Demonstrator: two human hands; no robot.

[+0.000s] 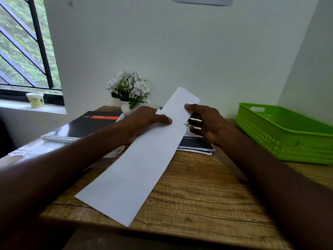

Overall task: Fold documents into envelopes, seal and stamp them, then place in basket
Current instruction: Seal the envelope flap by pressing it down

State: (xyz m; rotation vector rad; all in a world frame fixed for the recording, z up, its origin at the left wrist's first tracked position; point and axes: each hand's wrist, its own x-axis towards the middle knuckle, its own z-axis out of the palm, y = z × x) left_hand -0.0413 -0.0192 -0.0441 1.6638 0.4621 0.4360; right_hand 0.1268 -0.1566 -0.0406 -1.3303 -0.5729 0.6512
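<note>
Currently both hands hold one long white folded sheet (142,156) above the wooden desk (198,192), near end low, far end raised. Left hand (142,121) grips its left edge, thumb on top. Right hand (207,121) pinches the right edge, thumb on top, fingers curled behind. Green basket (284,134) sits at the desk's right, well apart from the sheet. Dark printed papers (198,144) lie under the right hand; spiral notebook (86,125) and potted white flowers (129,89) to the left and behind.

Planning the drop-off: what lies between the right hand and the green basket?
Head view: only bare wooden desk between the right hand and the green basket.
</note>
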